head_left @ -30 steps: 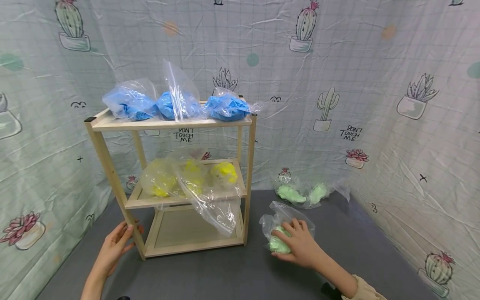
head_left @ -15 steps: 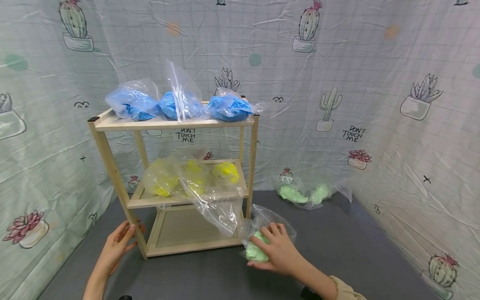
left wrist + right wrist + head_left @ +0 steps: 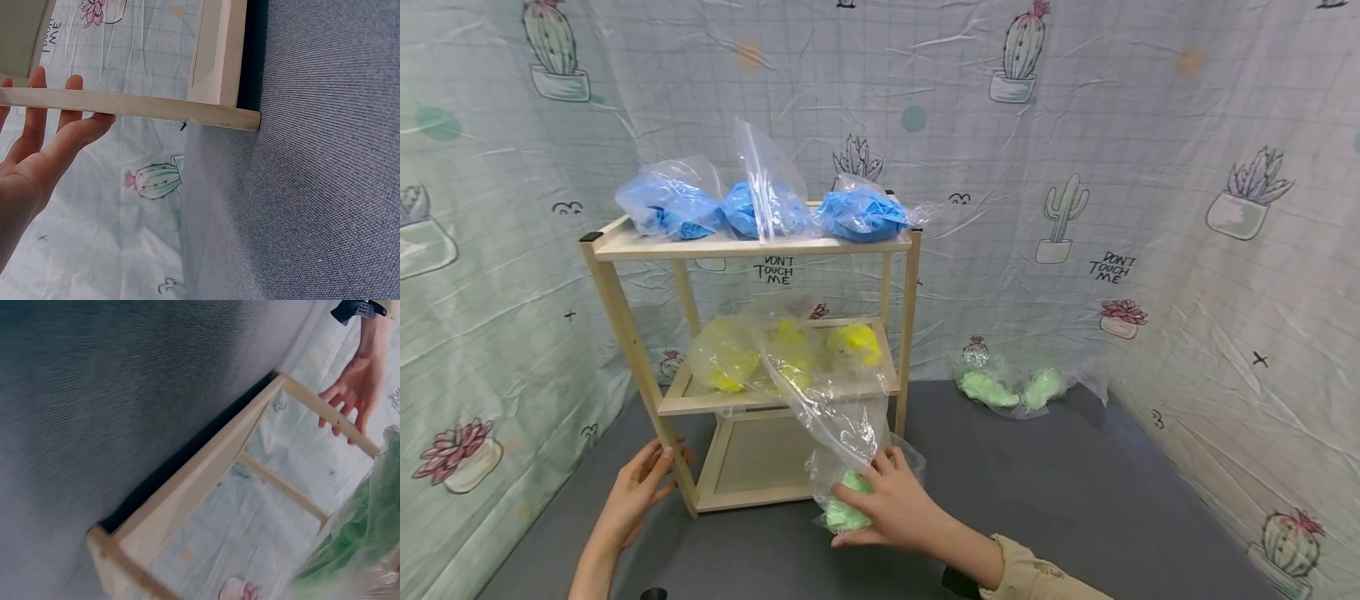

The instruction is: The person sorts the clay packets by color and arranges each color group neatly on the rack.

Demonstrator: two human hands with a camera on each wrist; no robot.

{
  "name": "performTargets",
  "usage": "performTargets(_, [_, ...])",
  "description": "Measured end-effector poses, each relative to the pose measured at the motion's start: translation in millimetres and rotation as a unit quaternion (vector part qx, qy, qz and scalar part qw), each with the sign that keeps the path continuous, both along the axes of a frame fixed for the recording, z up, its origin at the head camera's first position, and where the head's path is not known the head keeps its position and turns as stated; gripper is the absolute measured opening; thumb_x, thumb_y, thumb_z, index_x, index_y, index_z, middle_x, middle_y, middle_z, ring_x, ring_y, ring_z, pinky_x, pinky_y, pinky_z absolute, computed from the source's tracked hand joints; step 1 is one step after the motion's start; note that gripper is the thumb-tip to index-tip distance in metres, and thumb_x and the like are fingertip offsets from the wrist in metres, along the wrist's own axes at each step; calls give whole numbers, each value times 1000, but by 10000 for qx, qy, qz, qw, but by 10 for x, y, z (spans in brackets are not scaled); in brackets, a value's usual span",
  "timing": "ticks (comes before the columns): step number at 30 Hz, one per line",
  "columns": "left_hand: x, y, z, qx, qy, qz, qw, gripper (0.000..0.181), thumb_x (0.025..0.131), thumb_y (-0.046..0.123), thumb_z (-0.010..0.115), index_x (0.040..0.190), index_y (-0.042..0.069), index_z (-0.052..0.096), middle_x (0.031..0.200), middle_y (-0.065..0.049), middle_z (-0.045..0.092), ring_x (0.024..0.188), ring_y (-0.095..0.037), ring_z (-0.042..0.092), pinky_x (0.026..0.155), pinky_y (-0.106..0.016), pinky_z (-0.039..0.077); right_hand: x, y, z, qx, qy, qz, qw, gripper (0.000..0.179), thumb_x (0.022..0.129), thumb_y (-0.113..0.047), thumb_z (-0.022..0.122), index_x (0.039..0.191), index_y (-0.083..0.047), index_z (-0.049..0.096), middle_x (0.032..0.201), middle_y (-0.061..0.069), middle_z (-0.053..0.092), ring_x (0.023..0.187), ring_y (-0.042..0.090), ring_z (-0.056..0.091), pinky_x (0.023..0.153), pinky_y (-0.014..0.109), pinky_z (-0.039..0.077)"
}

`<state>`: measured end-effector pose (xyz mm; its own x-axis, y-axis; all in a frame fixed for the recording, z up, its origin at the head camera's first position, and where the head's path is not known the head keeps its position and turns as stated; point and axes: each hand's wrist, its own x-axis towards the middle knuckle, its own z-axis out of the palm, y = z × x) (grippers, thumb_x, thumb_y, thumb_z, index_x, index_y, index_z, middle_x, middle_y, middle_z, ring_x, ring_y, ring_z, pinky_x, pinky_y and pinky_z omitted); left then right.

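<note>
My left hand (image 3: 631, 492) holds the front left post of a small wooden shelf rack (image 3: 775, 248), its thumb on the near side and fingers reaching behind; the left wrist view shows the same post (image 3: 150, 106). In my right hand (image 3: 898, 508) is a clear plastic bag with light green contents (image 3: 848, 504), gripped from above in front of the bottom shelf (image 3: 760, 458). The right wrist view shows this green bag (image 3: 369, 525) blurred at the edge. A loose bag end from the middle shelf hangs just above my right fingers.
Bags with blue contents (image 3: 865, 215) line the top shelf. Yellow bags (image 3: 857, 343) sit on the middle shelf, one flap (image 3: 842, 421) drooping over its front. Two more light green bags (image 3: 988, 389) lie on the grey tabletop (image 3: 1060, 492) at the back right, near the cactus-print curtain (image 3: 1180, 250).
My right hand has carried the green bag leftward from the table right of the rack to the front of its bottom shelf. My left hand stays on the post.
</note>
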<state>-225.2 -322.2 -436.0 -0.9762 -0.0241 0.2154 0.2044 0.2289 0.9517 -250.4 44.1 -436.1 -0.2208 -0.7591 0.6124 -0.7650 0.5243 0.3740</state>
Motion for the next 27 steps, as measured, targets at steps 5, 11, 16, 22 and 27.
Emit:
performTargets(5, [6,14,9,75,17,-11,10000,28,97,28,36,123,23,44,97,26,58,92,10,55,70,-19,48,-92,-254,-29,129,132,69,9998,48,78,-67,47,109,-32,53,102,0,52,79,12,50,70,37,41])
performTargets(11, [15,18,13,23,18,19,10000,30,97,29,35,124,20,44,97,27,58,92,10,55,70,-19,48,-214,-459,-53,910,-635,-91,9938,43,84,-54,50,119,-29,46,117,4,48,79,9,54,45,15,36])
performTargets(16, [10,27,12,-121,21,118,9999,32,97,30,36,125,16,43,96,26,58,91,10,55,70,-26,50,-319,-534,-85,1399,-1041,9,9847,45,87,-43,54,126,-25,44,129,8,43,115,22,49,90,28,45])
performTargets(22, [11,36,17,-201,6,176,9996,34,97,30,36,126,13,41,96,27,58,90,10,55,74,-39,50,-437,-572,-180,1671,-838,85,9823,43,82,-36,62,122,-26,49,132,4,45,124,24,41,106,35,28])
performTargets(27, [10,13,15,-127,-25,133,9998,33,96,31,36,126,17,42,98,26,58,91,10,55,72,-31,51,-459,-568,-202,1967,-1026,-77,9750,43,84,-33,60,125,-28,49,137,0,43,127,25,39,106,35,29])
